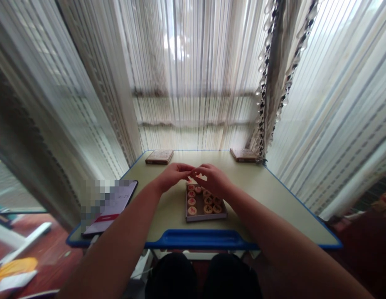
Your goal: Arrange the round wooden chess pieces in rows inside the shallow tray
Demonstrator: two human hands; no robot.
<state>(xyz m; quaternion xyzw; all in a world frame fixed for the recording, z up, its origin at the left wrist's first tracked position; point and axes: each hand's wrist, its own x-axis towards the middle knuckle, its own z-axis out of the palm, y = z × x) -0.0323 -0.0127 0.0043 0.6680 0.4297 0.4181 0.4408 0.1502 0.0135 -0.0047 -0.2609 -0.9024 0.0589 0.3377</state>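
Note:
My left hand [178,173] and my right hand [211,176] meet at the fingertips over the far edge of a small open box [206,218]. The fingers of both hands are pinched together, and whatever lies between them is too small to make out. Round wooden Chinese chess pieces fill part of the box: red-marked ones [192,202] run down the left side, dark-marked ones [208,209] sit at the right. A bare strip shows between these groups. Small red-marked pieces [189,180] show partly beneath my fingers, and my right hand hides the box's far right corner.
A pale table [261,199] with a blue rim carries everything. Two flat closed boxes stand at its back, one left [159,156] and one right [243,155]. A tablet-like screen [113,209] lies at the left edge. Striped curtains [195,83] hang behind the table.

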